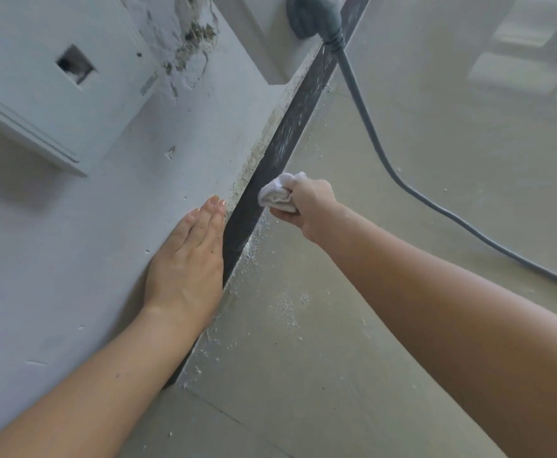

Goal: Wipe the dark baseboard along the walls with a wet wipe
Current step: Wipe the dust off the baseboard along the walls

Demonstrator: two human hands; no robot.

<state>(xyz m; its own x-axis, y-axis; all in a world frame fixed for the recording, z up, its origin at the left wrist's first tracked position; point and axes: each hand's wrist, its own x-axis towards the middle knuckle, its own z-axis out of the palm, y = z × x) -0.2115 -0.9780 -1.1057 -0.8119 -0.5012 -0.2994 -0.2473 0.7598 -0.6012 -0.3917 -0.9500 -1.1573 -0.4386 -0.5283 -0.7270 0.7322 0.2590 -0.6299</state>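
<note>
Baseboard (272, 161) runs between wall (111, 206) and floor (386, 259); right hand (307, 208) clenches wipe (278, 193) against it; left hand (189, 256) flat on wall, fingers straight.

The left hand (186, 259) and its forearm cover part of the dark baseboard (275, 157). Fingertips of the right hand (307, 206) are buried in the bunched wet wipe (277, 193). The top edge cuts the grey plug (313, 14), and its cable (372, 133) runs off at the right. The pale bars (535, 61) are blurred, perhaps a reflection.
</note>
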